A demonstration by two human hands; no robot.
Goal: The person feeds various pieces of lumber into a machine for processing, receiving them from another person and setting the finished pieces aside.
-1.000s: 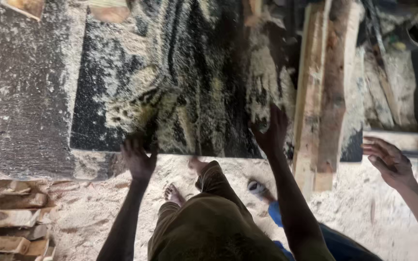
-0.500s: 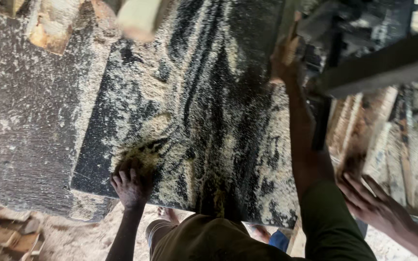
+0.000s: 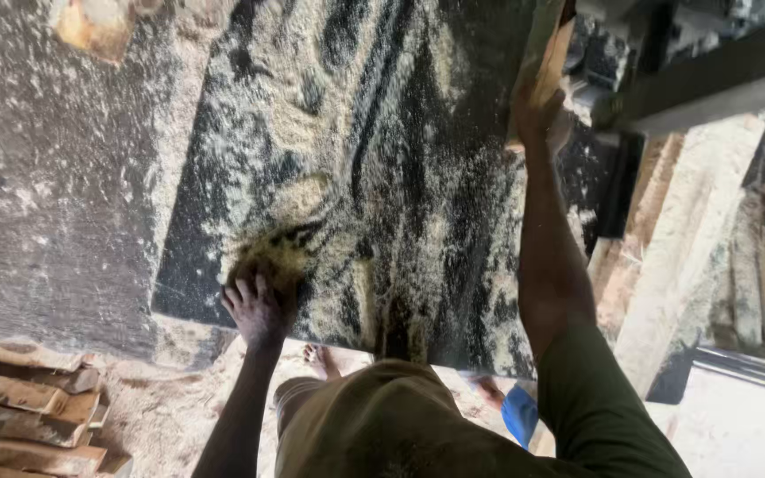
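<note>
Sawdust [image 3: 289,257] heaped in a pale drift near the front edge of a dark table [image 3: 418,115], streaked across most of its surface. Left hand [image 3: 257,305] spread flat, fingers apart, pressed into the thickest pile just inside the near edge, gripping nothing. Right hand [image 3: 537,115] stretched far up the table's right side, fingers curled against the end of a light wooden plank [image 3: 549,49] standing along that edge; whether closed round it or only pushing, impossible to tell. Sweeping the surface judged to be the step in hand, barely half done by the dust left. Next move likely calls for a firm drag of the left palm toward the near edge. Offcut timber [image 3: 24,407] stacked below the front left corner; bare foot [image 3: 320,358] on the dusty floor.
</note>
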